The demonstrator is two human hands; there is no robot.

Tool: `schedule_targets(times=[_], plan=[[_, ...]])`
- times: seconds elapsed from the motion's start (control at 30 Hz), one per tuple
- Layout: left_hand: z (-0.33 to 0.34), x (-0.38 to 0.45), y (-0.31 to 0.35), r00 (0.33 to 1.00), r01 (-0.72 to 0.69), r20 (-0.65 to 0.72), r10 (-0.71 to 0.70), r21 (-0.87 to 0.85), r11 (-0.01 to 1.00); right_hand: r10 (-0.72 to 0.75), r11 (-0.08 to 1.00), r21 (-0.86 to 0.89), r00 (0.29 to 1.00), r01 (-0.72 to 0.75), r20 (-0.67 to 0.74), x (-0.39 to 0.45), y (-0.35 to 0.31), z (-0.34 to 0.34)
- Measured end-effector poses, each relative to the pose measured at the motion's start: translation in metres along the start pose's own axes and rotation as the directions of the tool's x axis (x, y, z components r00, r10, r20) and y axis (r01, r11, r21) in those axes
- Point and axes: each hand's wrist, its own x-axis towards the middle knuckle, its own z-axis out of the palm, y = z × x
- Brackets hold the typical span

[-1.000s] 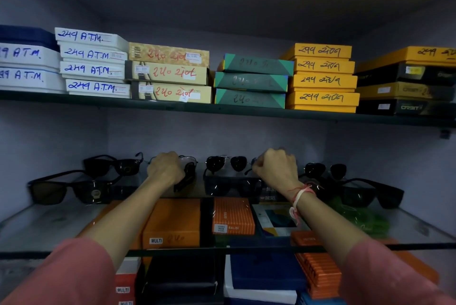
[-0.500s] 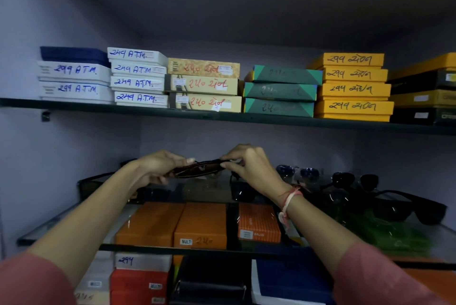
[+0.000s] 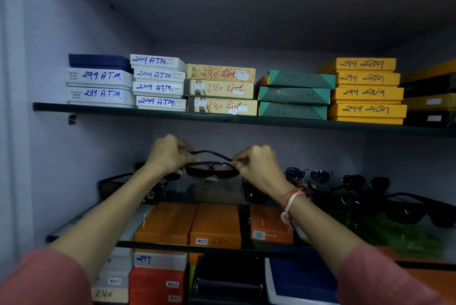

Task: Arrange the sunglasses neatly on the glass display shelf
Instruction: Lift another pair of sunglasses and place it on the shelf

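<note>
A dark brown pair of sunglasses (image 3: 209, 169) hangs in the air above the glass display shelf (image 3: 81, 237). My left hand (image 3: 167, 154) pinches its left side and my right hand (image 3: 259, 164) pinches its right hinge, with one temple arm raised between them. Black sunglasses (image 3: 118, 182) sit on the shelf at the left. Blue-lensed sunglasses (image 3: 307, 174), round black sunglasses (image 3: 365, 182) and a large black pair (image 3: 419, 210) sit at the right.
An upper shelf (image 3: 222, 119) close above my hands carries stacks of white, beige, green and yellow boxes. Orange boxes (image 3: 192, 225) show beneath the glass. More boxes are stacked lower down. A wall closes the left side.
My hands have lifted one pair of sunglasses off the row on the shelf and raised it; one temple arm has swung up. The camera has turned left and drawn closer.
</note>
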Motion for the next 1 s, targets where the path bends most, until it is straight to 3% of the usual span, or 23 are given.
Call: schedule_targets(times=[0.17, 0.33, 0.43, 0.57, 0.83, 1.0], plan=[[0.004, -0.004, 0.004, 0.995, -0.006, 0.100, 0.013, -0.066, 0.998, 0.119, 0.993, 0.018, 0.992, -0.118, -0.038, 0.006, -0.008, 0.004], [-0.006, -0.005, 0.004, 0.978, -0.111, 0.187, 0.094, 0.082, 0.990, 0.252, 0.967, -0.021, 0.967, -0.253, -0.028, 0.005, -0.007, 0.007], [-0.005, -0.003, 0.001, 0.990, -0.114, 0.117, 0.083, 0.286, 0.951, 0.295, 0.955, -0.021, 0.956, -0.295, 0.006, 0.003, -0.010, 0.012], [0.000, 0.002, -0.007, 1.000, 0.008, 0.026, -0.018, 0.349, 0.937, 0.353, 0.935, -0.060, 0.934, -0.350, 0.052, 0.004, -0.017, 0.019], [0.013, 0.008, -0.019, 0.961, 0.184, 0.120, -0.248, 0.391, 0.902, 0.398, 0.912, -0.179, 0.904, -0.370, 0.159, 0.005, -0.028, 0.036], [0.016, 0.014, -0.022, 0.953, 0.185, 0.145, -0.266, 0.416, 0.890, 0.395, 0.908, -0.219, 0.902, -0.356, 0.175, 0.009, -0.026, 0.042]])
